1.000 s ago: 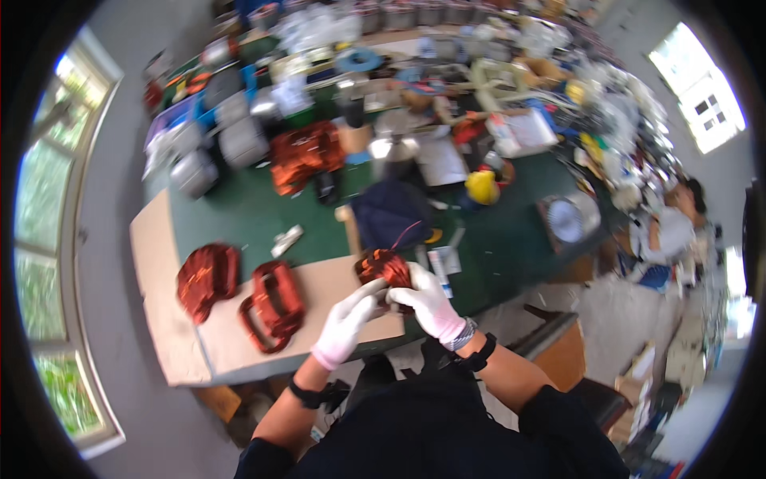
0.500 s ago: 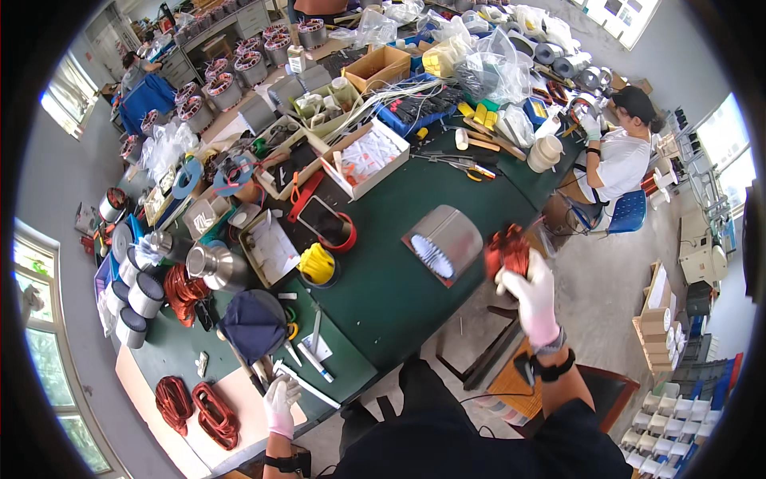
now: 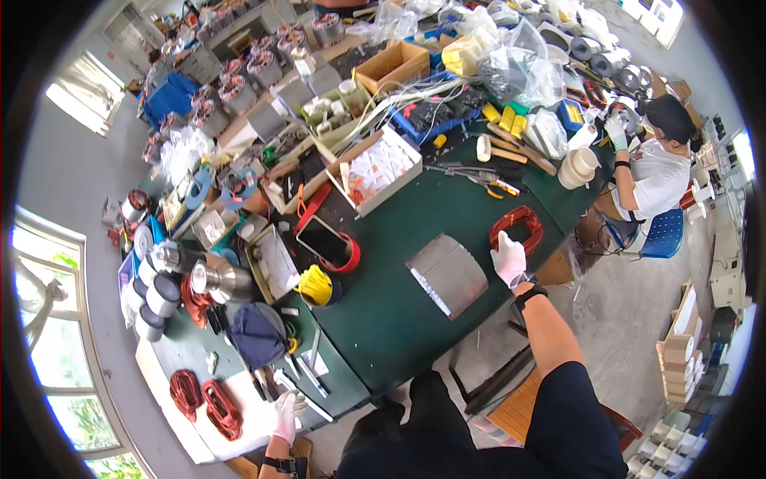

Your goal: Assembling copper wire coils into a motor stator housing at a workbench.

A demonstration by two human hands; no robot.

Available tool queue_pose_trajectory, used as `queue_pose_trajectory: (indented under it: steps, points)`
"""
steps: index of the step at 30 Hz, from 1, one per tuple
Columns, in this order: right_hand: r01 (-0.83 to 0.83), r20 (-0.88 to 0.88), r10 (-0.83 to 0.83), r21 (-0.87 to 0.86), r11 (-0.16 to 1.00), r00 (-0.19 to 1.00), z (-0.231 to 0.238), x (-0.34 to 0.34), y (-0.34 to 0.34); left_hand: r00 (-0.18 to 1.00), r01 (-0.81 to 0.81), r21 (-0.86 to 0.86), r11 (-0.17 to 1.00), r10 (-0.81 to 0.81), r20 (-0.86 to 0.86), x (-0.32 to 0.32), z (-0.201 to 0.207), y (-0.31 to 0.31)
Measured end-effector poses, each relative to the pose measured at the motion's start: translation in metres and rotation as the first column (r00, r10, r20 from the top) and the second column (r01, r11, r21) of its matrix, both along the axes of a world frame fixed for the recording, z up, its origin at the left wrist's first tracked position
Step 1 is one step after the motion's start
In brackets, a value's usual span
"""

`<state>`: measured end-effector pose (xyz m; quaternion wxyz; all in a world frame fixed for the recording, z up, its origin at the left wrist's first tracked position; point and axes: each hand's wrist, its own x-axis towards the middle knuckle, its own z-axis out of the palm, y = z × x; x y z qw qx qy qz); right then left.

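Observation:
A coil of red-brown copper wire [image 3: 524, 214] lies at the right of the green table, and my gloved right hand [image 3: 508, 260] has its fingers closed on the near edge. Just left of it, a grey metal stator core [image 3: 453, 273] rests on its side, slot openings along its left end. My gloved left hand [image 3: 287, 415] is low at the table's front edge, fingers apart and holding nothing, beside a white strip [image 3: 309, 401]. Two more wire coils, one at the far left [image 3: 185, 394] and one nearer the hand [image 3: 223, 409], lie on the pale board.
A cup of yellow sleeves [image 3: 317, 286], a phone [image 3: 325, 243] and a tray of white slips [image 3: 383, 171] stand behind. Pliers [image 3: 487, 182] lie farther back. At the right, a co-worker [image 3: 656, 172] sits at the table. A wooden stool [image 3: 515, 399] is by my right arm.
My right hand has carried the wire coil forward from the table's edge to the tabletop, beside the stator core. My left hand has stayed near the front edge. The whole view has shifted.

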<state>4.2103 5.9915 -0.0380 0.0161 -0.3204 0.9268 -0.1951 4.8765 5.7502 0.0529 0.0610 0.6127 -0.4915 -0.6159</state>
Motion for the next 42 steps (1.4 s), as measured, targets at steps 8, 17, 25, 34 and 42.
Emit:
queue_pose_trajectory:
  steps: [8, 17, 25, 34, 42]
  points:
    - [0.151, 0.394, 0.079, -0.520, 0.841, 0.916, 0.114, 0.042, 0.013, 0.842, -0.467, 0.313, 0.827, 0.524, -0.130, 0.075, -0.056, 0.032]
    - [-0.174, 0.271, 0.281, -0.360, 0.917, 0.921, 0.206, 0.288, -0.119, 0.799, -0.373, -0.460, 0.806, 0.531, 0.282, 0.257, -0.066, 0.000]
    - [-0.653, 0.734, 0.651, -0.399, 0.644, 0.194, 0.158, 0.629, -0.277, 0.773, -0.280, -0.496, 0.822, 0.499, 0.391, 0.387, -0.086, -0.118]
    - [-0.957, -0.017, 0.994, 0.273, -0.099, -0.108, 0.052, 0.871, -0.396, 0.843, -0.497, -0.248, 0.831, 0.531, 0.090, 0.412, -0.085, -0.122]
    - [-0.997, 0.104, 0.994, 0.065, -0.043, -0.036, 0.017, 0.883, -0.392, 0.813, -0.580, -0.115, 0.807, 0.564, -0.143, 0.421, -0.076, -0.109]
